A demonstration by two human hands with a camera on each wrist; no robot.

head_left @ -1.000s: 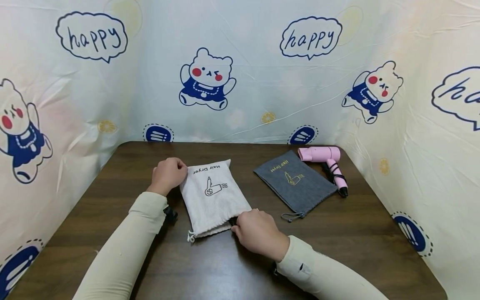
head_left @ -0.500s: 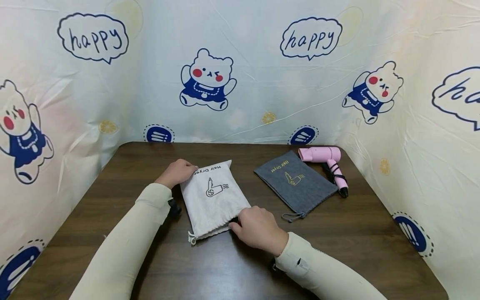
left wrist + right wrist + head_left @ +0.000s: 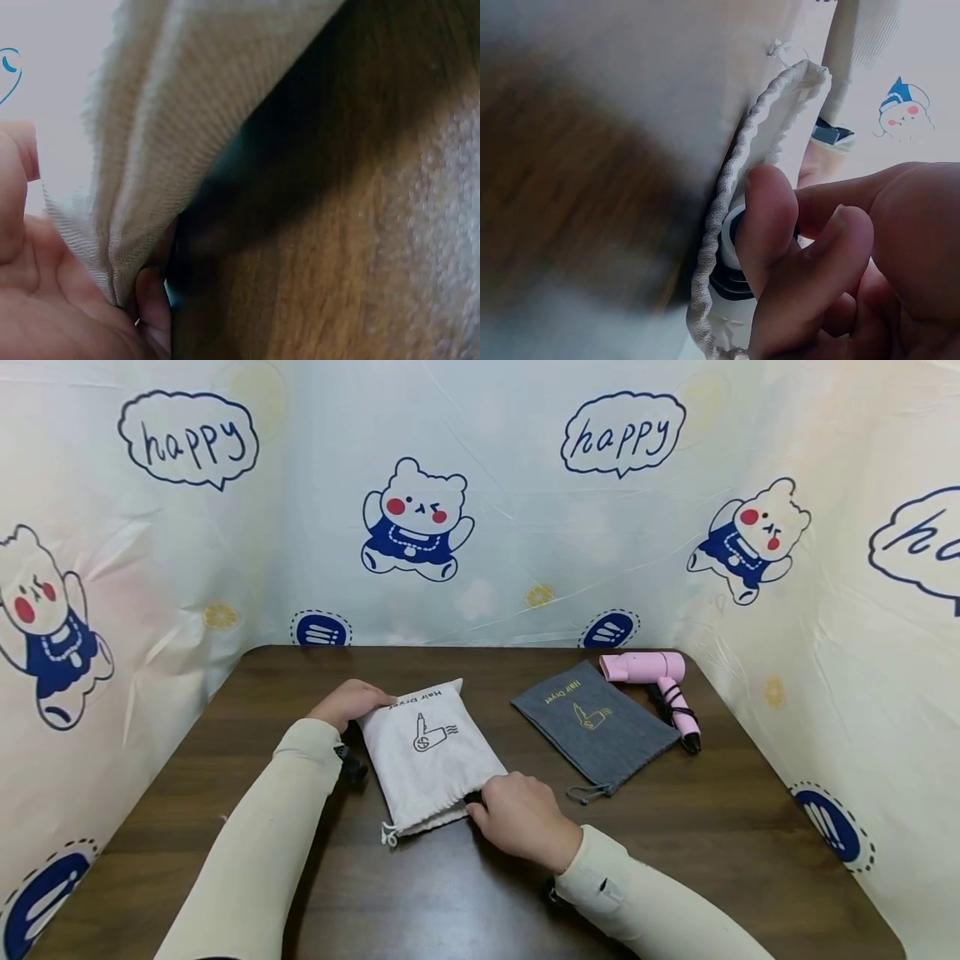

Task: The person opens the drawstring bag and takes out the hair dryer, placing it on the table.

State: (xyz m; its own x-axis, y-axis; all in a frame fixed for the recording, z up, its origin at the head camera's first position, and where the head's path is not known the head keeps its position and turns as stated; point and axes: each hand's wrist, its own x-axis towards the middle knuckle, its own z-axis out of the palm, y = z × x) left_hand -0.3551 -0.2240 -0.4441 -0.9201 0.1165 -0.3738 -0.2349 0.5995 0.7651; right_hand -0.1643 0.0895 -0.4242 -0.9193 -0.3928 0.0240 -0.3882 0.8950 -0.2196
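A white drawstring bag (image 3: 435,752), printed "Hair Dryer" with a dryer drawing, lies on the table in the head view, its mouth towards me. My left hand (image 3: 351,702) grips its far left corner; in the left wrist view the cloth is gathered between thumb (image 3: 13,195) and fingers. At the bag's open mouth (image 3: 739,154), my right hand (image 3: 521,818) has its fingers curled round a white and black piece (image 3: 733,236), which looks like a hair dryer's handle end. The rest of that piece is hidden inside the bag.
A grey drawstring bag (image 3: 596,727) with a gold hair dryer print lies flat to the right. Beyond it is a pink hair dryer (image 3: 643,667) with its black cord wound round the handle. Printed cloth (image 3: 510,527) hangs behind the brown table (image 3: 390,910).
The left hand has shifted from the bag's left edge onto its far left corner, thumb now over the cloth. The right hand has stayed at the bag's mouth, almost still.
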